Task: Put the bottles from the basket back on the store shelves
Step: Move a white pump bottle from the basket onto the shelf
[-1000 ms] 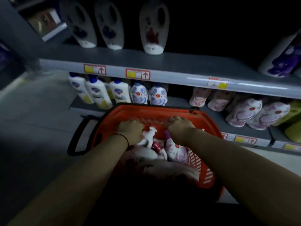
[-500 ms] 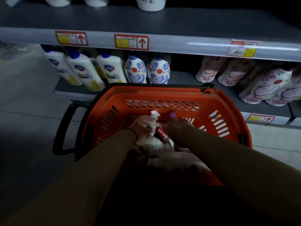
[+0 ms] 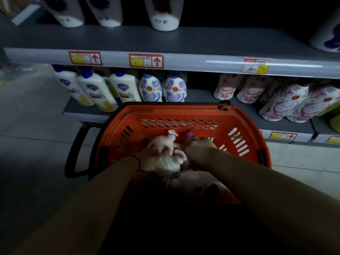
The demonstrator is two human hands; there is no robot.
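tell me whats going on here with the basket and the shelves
A person is bent over an orange basket on the floor in front of store shelves. Both hands are down inside it: the left hand is on a white pump bottle, the right hand by a purple-capped bottle. Neither bottle has left the basket yet. The lower shelf has a gap between bottle groups.
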